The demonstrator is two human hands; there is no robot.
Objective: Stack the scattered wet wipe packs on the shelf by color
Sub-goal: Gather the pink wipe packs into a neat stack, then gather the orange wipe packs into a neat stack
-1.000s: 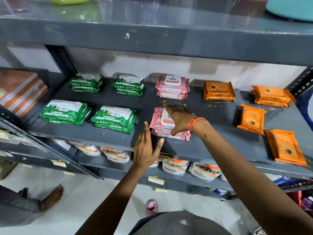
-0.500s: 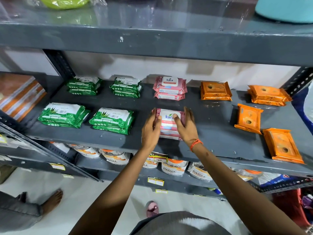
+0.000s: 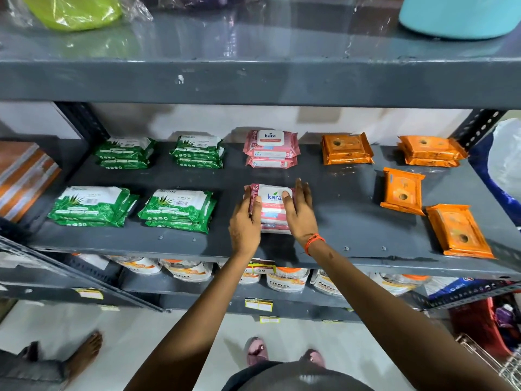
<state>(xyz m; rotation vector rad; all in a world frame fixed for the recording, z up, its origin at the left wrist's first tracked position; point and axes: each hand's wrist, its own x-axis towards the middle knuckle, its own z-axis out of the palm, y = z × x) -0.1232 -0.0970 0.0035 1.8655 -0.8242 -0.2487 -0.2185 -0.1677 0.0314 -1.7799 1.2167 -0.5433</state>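
On the grey shelf [image 3: 338, 221] a front pink pack stack [image 3: 270, 206] sits between my hands. My left hand [image 3: 244, 224] presses its left side and my right hand [image 3: 298, 213] its right side, thumb on the top label. A second pink stack [image 3: 271, 148] stands behind it. Green stacks lie at back left [image 3: 124, 152], back middle [image 3: 197, 150], front left [image 3: 90, 206] and front middle [image 3: 177, 210]. Orange stacks rest at the back [image 3: 346, 149] and back right [image 3: 431, 150]. Two single orange packs [image 3: 401, 190] [image 3: 458, 230] lie loose at the right.
An upper shelf edge [image 3: 253, 80] hangs over the work area, carrying a green bag [image 3: 73, 9] and a teal item [image 3: 456, 15]. White pouches [image 3: 284, 279] fill the shelf below. Another person's foot [image 3: 84, 351] rests on the floor at left. A basket [image 3: 504, 362] stands at lower right.
My right hand went from lying flat atop the pink stack to gripping its right side. My left hand came up from below the shelf edge to its left side, squaring the stack.
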